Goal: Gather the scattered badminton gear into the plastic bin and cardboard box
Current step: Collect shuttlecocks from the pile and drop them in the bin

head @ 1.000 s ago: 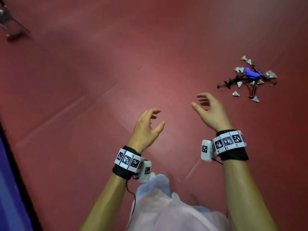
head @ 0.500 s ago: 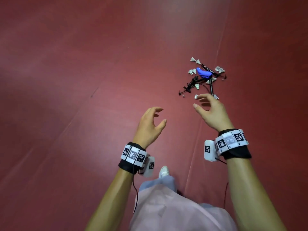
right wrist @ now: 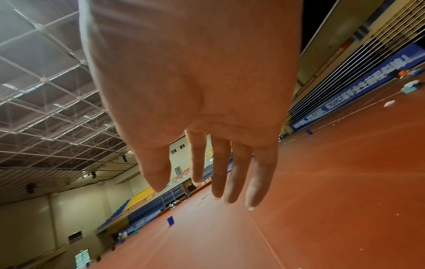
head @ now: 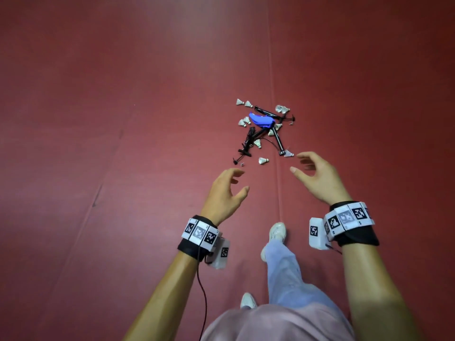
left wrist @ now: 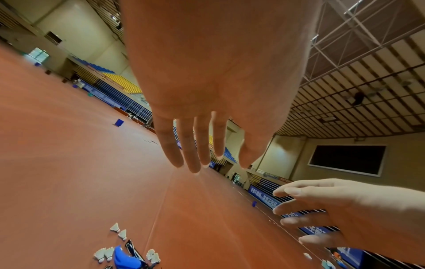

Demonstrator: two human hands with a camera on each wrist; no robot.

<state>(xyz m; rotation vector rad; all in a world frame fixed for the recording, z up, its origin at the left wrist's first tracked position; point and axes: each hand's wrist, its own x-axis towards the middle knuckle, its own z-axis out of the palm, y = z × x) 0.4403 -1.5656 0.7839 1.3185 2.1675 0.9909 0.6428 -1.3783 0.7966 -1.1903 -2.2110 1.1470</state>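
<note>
Both hands are hanging empty over the red floor (head: 123,168) in the head view: the left hand (head: 225,193) and the right hand (head: 320,179) are showing loosely curled fingers gripping nothing. Ahead of them the gear is lying in one heap: white shuttlecocks (head: 263,160) scattered around crossed black racket parts (head: 279,141), with a blue cloth (head: 261,120) draped on top. Neither bin nor box is showing.

From the left wrist, the left hand's fingers (left wrist: 190,151) are pointing out nearly straight, holding nothing, while the heap is sitting low in the picture, shuttlecocks (left wrist: 119,231) beside the blue cloth (left wrist: 124,258); the right hand (left wrist: 345,214) is hovering at the right.

From the right wrist, the fingers (right wrist: 239,172) are dangling relaxed over bare floor; the heap is not appearing.

Shuttlecocks are probably feather-light and easily crushed, so pinching each by its cork looks wisest. Racket pieces seem stiff and possibly tangled with cord; lifting by the shafts looks best. Cloth is likely limp, bunching anywhere.
</note>
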